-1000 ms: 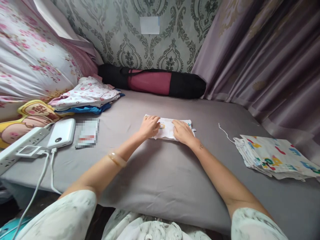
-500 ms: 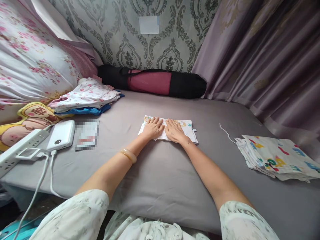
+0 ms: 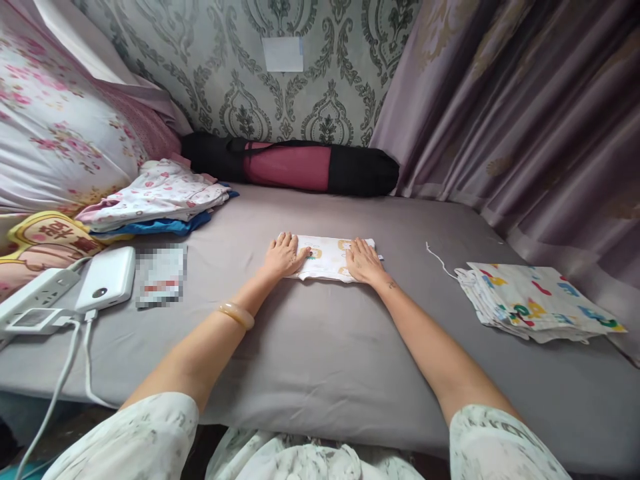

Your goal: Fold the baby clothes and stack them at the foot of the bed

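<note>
A folded white cloth with small orange and green prints, perhaps a garment, lies flat on the grey sheet. My left hand rests palm down on its left end, fingers stretched out. On its right end lies my right hand, also flat with fingers extended. A small white tag pokes out past the cloth's right edge. Parts of both ends are hidden under the hands.
To the right sits a stack of folded cloth with colourful prints and a white string. A power bank, power strip and blurred packet lie left. Behind are folded clothes and a long black-and-red bag.
Both hands came together at the cloth's middle with fingers flattening, then slid apart to its two ends. The cloth's printed middle now shows. The view has turned slightly right.
</note>
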Available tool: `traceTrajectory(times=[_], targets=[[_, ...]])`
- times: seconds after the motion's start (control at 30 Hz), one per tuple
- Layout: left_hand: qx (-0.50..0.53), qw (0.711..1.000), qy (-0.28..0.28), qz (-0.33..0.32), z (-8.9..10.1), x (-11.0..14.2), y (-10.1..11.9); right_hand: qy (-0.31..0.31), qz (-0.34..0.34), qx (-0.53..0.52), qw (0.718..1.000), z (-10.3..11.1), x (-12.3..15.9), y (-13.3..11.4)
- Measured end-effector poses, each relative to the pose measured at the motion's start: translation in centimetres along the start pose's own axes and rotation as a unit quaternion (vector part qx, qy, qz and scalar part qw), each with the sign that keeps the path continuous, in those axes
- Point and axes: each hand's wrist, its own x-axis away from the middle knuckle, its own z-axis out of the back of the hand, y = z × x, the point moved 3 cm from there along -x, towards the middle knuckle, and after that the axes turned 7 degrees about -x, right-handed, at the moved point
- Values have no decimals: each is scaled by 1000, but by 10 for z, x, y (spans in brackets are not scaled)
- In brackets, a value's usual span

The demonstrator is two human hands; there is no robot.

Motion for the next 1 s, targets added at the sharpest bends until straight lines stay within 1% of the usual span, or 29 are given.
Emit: traceTrajectory(times=[0.13, 0.2, 0.3, 0.5, 0.63, 0.7, 0.8, 0.87, 1.0], targets=[[12, 1000, -18, -19, -2, 2, -15, 16, -12, -11, 1000, 2, 4, 12], [17, 999, -23, -31, -3, 2, -19, 25, -17, -14, 999, 3, 5, 14], [17, 999, -29, -31, -5, 1, -22, 25, -23, -9, 999, 2, 4, 14], [6, 999, -23, -29, -7, 0, -21, 16, -31, 1, 999, 0, 2, 14], [2, 999, -34, -32, -2, -1, -19, 4, -30, -10, 999, 5, 2, 13], [-8, 1000, -13, -25, 3, -3, -16, 20, -13, -9, 1000, 11, 2, 9], [-19, 999, 34, -24, 8, -6, -8, 59, 35, 1, 998, 18, 0, 1], [-19, 999, 29, -35, 6, -6, -4, 54, 46, 0, 997, 16, -1, -2], [-15, 998, 7, -55, -2, -5, -3, 22, 24, -2, 999, 4, -3, 0]])
